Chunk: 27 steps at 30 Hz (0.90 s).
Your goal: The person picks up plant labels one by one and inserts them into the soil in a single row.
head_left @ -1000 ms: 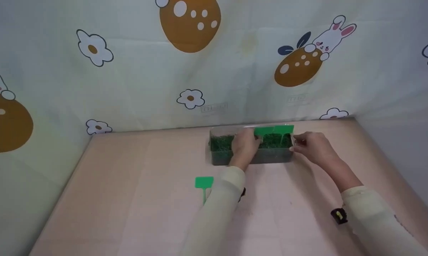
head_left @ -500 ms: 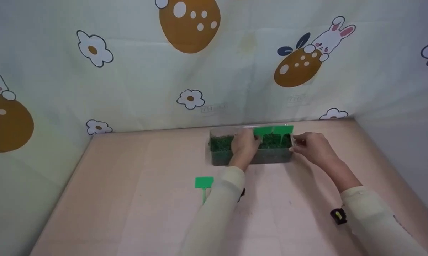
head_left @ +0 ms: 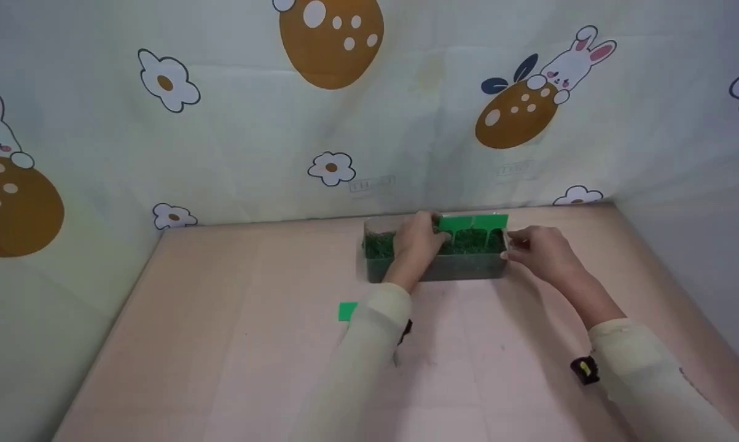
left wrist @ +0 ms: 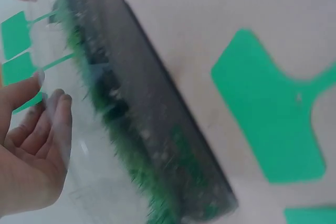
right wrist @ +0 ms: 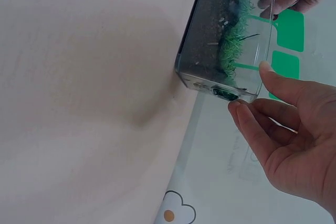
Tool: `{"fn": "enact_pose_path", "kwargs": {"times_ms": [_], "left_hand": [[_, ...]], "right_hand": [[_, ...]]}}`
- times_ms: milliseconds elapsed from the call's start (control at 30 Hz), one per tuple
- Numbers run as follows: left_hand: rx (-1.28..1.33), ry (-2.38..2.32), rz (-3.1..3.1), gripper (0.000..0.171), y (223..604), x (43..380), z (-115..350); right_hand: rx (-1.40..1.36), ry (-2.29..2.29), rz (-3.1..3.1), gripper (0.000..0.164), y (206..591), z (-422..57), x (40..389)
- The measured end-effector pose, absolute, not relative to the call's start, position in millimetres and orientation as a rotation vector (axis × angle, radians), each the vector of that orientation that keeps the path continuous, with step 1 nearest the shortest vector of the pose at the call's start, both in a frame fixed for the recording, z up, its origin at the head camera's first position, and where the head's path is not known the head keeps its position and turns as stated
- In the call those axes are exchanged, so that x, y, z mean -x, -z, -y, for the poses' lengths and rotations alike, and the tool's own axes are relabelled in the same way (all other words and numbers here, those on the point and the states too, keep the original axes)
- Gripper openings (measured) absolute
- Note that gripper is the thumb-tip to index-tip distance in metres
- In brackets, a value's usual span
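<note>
A clear plastic planter box (head_left: 467,267) with a dark lower part and green grass (head_left: 378,245) stands at the back of the table. Two green plant labels, a left one (head_left: 454,223) and a right one (head_left: 491,221), are stuck upright in the grass, side by side. My left hand (head_left: 415,242) is over the box beside the left label, thumb and fingers apart, fingers loosely bent. My right hand (right wrist: 299,124) pinches the box's right end between thumb and fingertips. A loose green label (left wrist: 278,114) lies on the table under my left forearm.
The edge of another green label (left wrist: 312,214) shows at the bottom of the left wrist view. Behind the box hangs a patterned cloth (head_left: 252,135) with rabbits and flowers, which also covers both sides. The pink tabletop (head_left: 191,319) extends in front.
My left hand has shifted slightly left and its fingers have spread from the left label. The left forearm now covers more of the loose label. My right hand keeps its hold on the box.
</note>
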<state>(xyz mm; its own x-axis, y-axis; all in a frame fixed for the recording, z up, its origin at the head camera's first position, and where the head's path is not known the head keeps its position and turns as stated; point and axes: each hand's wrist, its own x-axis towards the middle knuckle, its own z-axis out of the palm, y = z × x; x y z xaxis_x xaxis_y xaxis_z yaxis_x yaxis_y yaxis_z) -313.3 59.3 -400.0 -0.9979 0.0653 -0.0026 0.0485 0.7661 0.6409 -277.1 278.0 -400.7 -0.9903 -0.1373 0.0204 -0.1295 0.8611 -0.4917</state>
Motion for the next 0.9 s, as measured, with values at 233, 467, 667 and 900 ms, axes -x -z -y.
{"fn": "enact_pose_path", "kwargs": {"times_ms": [233, 467, 667, 900], "left_hand": [[-0.158, -1.166, -2.939, 0.033, 379, 298, -33], [-0.274, -1.108, -3.005, 0.012, 371, 269, 2], [-0.293, -0.836, -2.800, 0.018, 384, 242, 25], [-0.210, -0.512, -2.712, 0.029, 413, 227, 29]], "right_hand": [[0.233, 0.794, -3.014, 0.043, 401, -278, 278], [0.228, 0.793, -3.005, 0.043, 401, -279, 278], [0.229, 0.802, -2.999, 0.044, 400, -278, 277], [0.225, 0.799, -3.017, 0.045, 401, -278, 277]]}}
